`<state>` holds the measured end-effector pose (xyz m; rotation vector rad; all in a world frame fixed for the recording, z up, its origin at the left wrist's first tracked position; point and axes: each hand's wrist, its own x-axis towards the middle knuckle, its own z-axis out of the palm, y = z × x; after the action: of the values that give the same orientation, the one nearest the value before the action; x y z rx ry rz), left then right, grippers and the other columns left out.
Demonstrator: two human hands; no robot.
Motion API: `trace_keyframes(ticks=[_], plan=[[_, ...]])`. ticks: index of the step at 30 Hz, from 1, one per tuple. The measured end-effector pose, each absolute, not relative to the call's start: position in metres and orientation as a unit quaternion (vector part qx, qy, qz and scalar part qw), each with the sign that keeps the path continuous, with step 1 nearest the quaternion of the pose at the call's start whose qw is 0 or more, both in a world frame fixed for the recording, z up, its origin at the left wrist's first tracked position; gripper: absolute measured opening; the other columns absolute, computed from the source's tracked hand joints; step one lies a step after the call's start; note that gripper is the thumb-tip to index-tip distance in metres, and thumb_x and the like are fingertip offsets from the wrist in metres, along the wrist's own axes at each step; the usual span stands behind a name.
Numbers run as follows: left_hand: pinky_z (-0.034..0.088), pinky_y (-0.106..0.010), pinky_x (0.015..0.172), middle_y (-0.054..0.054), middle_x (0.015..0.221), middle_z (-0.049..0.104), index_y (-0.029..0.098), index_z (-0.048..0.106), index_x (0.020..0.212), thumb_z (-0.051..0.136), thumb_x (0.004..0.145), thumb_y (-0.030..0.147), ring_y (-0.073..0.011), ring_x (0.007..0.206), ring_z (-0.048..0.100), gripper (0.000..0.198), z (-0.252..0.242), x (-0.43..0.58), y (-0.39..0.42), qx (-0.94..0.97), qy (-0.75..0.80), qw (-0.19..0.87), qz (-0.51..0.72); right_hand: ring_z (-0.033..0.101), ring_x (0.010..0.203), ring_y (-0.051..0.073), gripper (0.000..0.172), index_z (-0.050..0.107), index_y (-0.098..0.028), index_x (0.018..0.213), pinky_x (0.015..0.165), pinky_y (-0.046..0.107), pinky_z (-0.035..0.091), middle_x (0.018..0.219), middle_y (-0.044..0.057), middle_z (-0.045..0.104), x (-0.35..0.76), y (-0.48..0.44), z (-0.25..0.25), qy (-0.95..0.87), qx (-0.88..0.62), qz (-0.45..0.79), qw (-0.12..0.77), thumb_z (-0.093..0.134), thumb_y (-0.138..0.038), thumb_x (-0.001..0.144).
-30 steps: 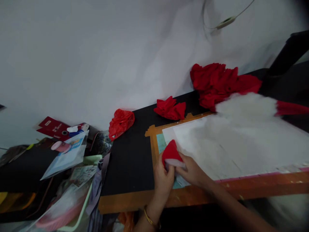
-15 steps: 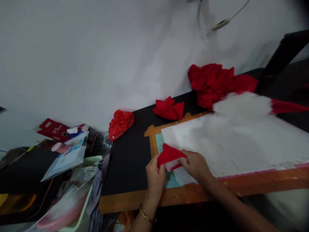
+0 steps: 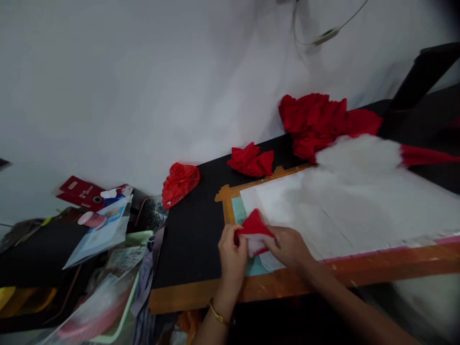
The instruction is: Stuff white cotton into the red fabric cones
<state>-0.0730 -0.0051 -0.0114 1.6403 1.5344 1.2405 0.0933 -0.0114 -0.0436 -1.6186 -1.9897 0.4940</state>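
Observation:
Between my hands is a small red cloth piece (image 3: 253, 222), pointed at its top, with white fluffy stuffing (image 3: 256, 243) showing at its open lower side. My left hand (image 3: 233, 251) pinches its left edge. On the right, my right hand (image 3: 289, 244) grips the other edge, with the thumb by the stuffing. Both hands are above the near left corner of a white sheet (image 3: 345, 215). A heap of white stuffing (image 3: 359, 158) lies at the sheet's far side, in front of a large pile of red cloth pieces (image 3: 316, 122).
A smaller red cloth bunch (image 3: 250, 160) and a red plastic bag (image 3: 179, 184) lie along the wall side of the black table (image 3: 194, 244). Brown tape (image 3: 190, 294) runs along its edge. A green basket (image 3: 129, 306) stands left, near a red box (image 3: 81, 191). A black post (image 3: 424, 74) rises at right.
The red cloth piece has been turned and squeezed, so its point stands more upright and more white stuffing shows. My hands have shifted only slightly; the other things lie as before.

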Motion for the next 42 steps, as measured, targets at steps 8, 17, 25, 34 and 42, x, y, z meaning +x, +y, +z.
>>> trace_keyframes(ticks=[8,17,25,34,42], plan=[[0.045,-0.031,0.087,-0.007,0.105,0.07,0.022,0.07,0.106,0.061,0.072,0.008,-0.0229,0.096,0.062,0.038,-0.008,-0.069,-0.017,0.556,0.575,0.388,0.459,0.065,0.069,0.021,0.023,0.062,-0.019,0.1,0.062,0.029,0.044,0.081,0.005,0.073,0.103,-0.004,-0.037,-0.686,-0.579,0.285,0.336,0.048,-0.023,0.082],[0.043,-0.036,0.095,-0.008,0.108,0.067,0.022,0.065,0.109,0.066,0.067,0.006,-0.0251,0.102,0.061,0.046,-0.019,-0.051,-0.018,0.592,0.586,0.346,0.433,0.058,0.045,0.014,0.017,0.062,-0.021,0.08,0.043,0.024,0.046,0.06,-0.002,0.064,0.093,-0.009,-0.041,-0.558,-0.483,0.545,0.398,0.045,-0.018,0.08],[0.049,-0.028,0.066,-0.003,0.088,0.067,0.019,0.065,0.102,0.06,0.066,0.007,-0.0167,0.069,0.06,0.038,-0.023,-0.069,-0.004,0.541,0.609,0.395,0.426,0.063,0.062,0.019,0.029,0.061,-0.019,0.093,0.059,0.029,0.047,0.074,0.003,0.069,0.102,-0.002,-0.052,-0.609,-0.564,0.405,0.384,0.048,-0.013,0.068],[0.052,-0.032,0.081,-0.012,0.115,0.067,0.018,0.062,0.114,0.074,0.075,0.044,-0.0231,0.099,0.065,0.049,-0.008,-0.078,-0.003,0.255,0.49,0.655,0.516,0.067,0.083,0.021,0.049,0.063,-0.021,0.105,0.075,0.031,0.051,0.094,0.003,0.073,0.112,0.005,-0.041,-0.68,-0.476,0.4,0.389,0.043,-0.007,0.063],[0.054,-0.044,0.09,-0.012,0.097,0.074,0.017,0.067,0.103,0.084,0.063,0.034,-0.0295,0.095,0.07,0.047,-0.007,-0.048,0.018,0.117,0.462,0.69,0.544,0.063,0.078,0.018,0.048,0.048,-0.022,0.127,0.071,0.034,0.057,0.113,0.011,0.06,0.103,-0.018,-0.044,-0.679,-0.477,0.216,0.515,0.058,-0.012,0.081]])
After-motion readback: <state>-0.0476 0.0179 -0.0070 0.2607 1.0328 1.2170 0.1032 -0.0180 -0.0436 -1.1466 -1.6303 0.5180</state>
